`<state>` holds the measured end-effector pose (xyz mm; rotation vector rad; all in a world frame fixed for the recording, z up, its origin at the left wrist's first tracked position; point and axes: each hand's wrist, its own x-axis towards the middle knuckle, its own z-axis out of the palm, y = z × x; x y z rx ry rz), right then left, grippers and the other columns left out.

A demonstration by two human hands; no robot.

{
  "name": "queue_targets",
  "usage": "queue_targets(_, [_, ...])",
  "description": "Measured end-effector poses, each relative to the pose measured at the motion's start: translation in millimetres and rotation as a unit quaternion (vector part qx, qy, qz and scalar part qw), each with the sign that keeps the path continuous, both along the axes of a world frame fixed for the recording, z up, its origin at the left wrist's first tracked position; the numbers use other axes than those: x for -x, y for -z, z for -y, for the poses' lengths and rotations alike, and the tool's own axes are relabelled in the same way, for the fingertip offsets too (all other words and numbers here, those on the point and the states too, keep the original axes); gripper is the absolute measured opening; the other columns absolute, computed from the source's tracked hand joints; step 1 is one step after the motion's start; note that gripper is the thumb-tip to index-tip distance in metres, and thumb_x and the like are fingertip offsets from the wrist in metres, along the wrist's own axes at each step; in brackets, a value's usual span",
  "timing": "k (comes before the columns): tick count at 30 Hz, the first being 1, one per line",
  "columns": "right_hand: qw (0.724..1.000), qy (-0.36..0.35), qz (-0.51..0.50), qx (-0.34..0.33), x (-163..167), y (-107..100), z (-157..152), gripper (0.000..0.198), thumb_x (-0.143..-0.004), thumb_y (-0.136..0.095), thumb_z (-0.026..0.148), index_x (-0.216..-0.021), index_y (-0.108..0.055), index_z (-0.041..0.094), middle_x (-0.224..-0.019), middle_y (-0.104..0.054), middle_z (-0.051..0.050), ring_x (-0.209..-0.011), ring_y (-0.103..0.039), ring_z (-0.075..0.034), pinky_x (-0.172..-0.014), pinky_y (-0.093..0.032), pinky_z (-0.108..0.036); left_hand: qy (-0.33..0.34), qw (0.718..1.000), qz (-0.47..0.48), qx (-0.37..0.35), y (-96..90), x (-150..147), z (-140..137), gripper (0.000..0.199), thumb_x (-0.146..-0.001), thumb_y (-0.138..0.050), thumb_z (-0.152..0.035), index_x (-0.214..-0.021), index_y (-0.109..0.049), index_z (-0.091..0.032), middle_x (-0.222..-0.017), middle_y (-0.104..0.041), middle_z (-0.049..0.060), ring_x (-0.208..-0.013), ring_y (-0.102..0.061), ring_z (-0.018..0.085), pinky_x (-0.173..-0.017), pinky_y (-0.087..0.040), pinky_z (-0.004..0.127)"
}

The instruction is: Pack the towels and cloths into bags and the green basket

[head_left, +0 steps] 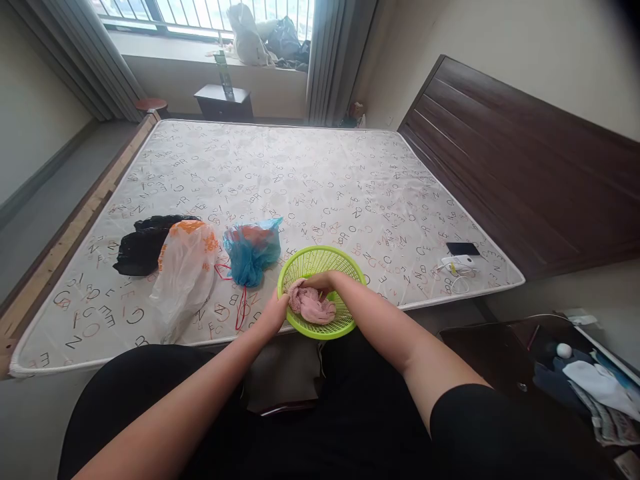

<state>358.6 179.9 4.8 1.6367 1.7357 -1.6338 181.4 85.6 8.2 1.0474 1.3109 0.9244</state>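
A lime-green plastic basket [350, 319] is held at the mattress's near edge, above the lap. Inside it lies a crumpled pink cloth [315, 308], bunched toward the left side. My left hand [278, 311] grips the basket's left rim, right beside the cloth; part of its fingers are hidden. My right hand [324, 283] reaches into the basket from the right, its fingers closed on the upper part of the cloth and partly out of sight. Just left of the basket sits a tied blue plastic bag [254, 257] with something reddish inside.
On the patterned mattress [280, 173], a white bag with orange print [185, 280] and a black bag [143, 250] lie at left. A phone [463, 249] and white charger [457, 263] lie at right. A dark bedside table [480, 353] holds folded clothes [595, 387].
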Motion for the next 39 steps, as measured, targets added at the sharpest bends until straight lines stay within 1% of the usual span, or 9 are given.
queue_targets(4, [0.967,0.098,-0.174,0.159,-4.9,-31.0,-6.3,0.038,-0.101,-0.048,0.049,-0.108,-0.066,0.016,-0.107,-0.073,-0.011,-0.097,-0.07,-0.023,-0.082,-0.058,-0.033,-0.026,1.0,-0.002,0.001,-6.4,11.4,-7.7,0.042,-0.083,-0.058,-0.026,-0.125,-0.062,-0.019,-0.13,-0.067,0.013,-0.124,-0.059,0.031,-0.107,-0.047,0.046])
queue_targets(11, [0.902,0.231,-0.364,-0.011,-11.7,-108.6,-6.4,0.057,-0.108,-0.021,0.049,-0.11,-0.063,0.011,-0.109,-0.072,-0.014,-0.11,-0.066,-0.023,-0.096,-0.053,-0.036,-0.042,0.987,0.017,0.154,-9.7,33.7,-20.3,0.058,-0.091,-0.053,-0.062,-0.137,-0.047,-0.028,-0.144,-0.055,0.016,-0.121,-0.062,0.034,-0.077,-0.06,0.047])
queue_targets(14, [0.856,0.274,-0.42,-0.125,-14.5,-137.8,-0.7,0.061,-0.107,-0.016,0.053,-0.118,-0.06,0.012,-0.111,-0.07,-0.013,-0.115,-0.063,-0.025,-0.095,-0.052,-0.039,-0.054,0.994,-0.025,0.094,-16.8,31.5,-18.3,0.062,-0.092,-0.055,-0.061,-0.14,-0.045,-0.023,-0.148,-0.052,0.019,-0.133,-0.054,0.035,-0.098,-0.052,0.052])
queue_targets(19, [0.79,0.359,-0.449,-0.214,-0.5,-171.5,21.8,0.057,-0.103,-0.024,0.059,-0.137,-0.051,0.022,-0.118,-0.068,-0.011,-0.119,-0.06,-0.028,-0.089,-0.056,-0.04,-0.136,0.977,-0.13,-0.098,-44.3,24.0,5.1,0.076,-0.091,-0.062,-0.054,-0.154,-0.031,-0.024,-0.166,-0.027,0.017,-0.155,-0.02,0.03,-0.125,-0.015,0.05])
queue_targets(23, [0.778,0.376,-0.46,-0.203,31.1,-166.3,47.3,0.054,-0.104,-0.025,0.056,-0.143,-0.047,0.025,-0.123,-0.065,-0.01,-0.124,-0.056,-0.028,-0.091,-0.055,-0.041,-0.083,0.985,-0.014,-0.153,-67.6,15.7,24.7,0.057,-0.099,-0.048,-0.051,-0.149,-0.04,-0.025,-0.156,-0.045,0.012,-0.149,-0.035,0.028,-0.122,-0.028,0.045])
queue_targets(26, [0.785,0.345,-0.464,-0.225,55.9,-146.8,65.0,0.054,-0.104,-0.025,0.054,-0.136,-0.052,0.021,-0.124,-0.067,-0.01,-0.125,-0.056,-0.027,-0.095,-0.054,-0.039,-0.073,0.986,0.095,-0.118,-82.2,10.4,31.7,0.051,-0.097,-0.05,-0.052,-0.138,-0.054,-0.022,-0.143,-0.058,0.012,-0.14,-0.045,0.03,-0.116,-0.038,0.043])
queue_targets(31, [0.877,0.156,-0.281,-0.358,80.0,-121.8,84.1,0.029,-0.095,-0.056,0.034,-0.12,-0.063,0.022,-0.123,-0.067,-0.009,-0.117,-0.059,-0.027,-0.103,-0.048,-0.043,-0.076,0.957,0.275,-0.058,-106.5,23.7,33.6,0.052,-0.099,-0.042,-0.055,-0.142,-0.051,-0.026,-0.138,-0.063,0.01,-0.13,-0.056,0.028,-0.101,-0.053,0.043])
queue_targets(35, [0.86,0.031,-0.16,-0.484,91.2,-118.9,89.9,0.037,-0.088,-0.067,0.029,-0.124,-0.062,0.021,-0.132,-0.06,-0.013,-0.126,-0.05,-0.032,-0.108,-0.043,-0.049,-0.078,0.966,0.243,-0.052,-118.3,54.0,25.2,0.048,-0.093,-0.054,-0.052,-0.133,-0.058,-0.025,-0.132,-0.067,0.008,-0.124,-0.061,0.025,-0.094,-0.057,0.038])
queue_targets(39, [0.841,-0.059,-0.186,-0.504,97.4,-121.3,93.5,0.038,-0.091,-0.066,0.033,-0.127,-0.062,0.023,-0.139,-0.056,-0.012,-0.133,-0.047,-0.032,-0.111,-0.041,-0.048,-0.168,0.973,0.108,-0.119,-130.2,90.7,12.4,0.041,-0.08,-0.07,-0.048,-0.111,-0.065,-0.022,-0.109,-0.073,0.006,-0.107,-0.067,0.024,-0.086,-0.06,0.036])
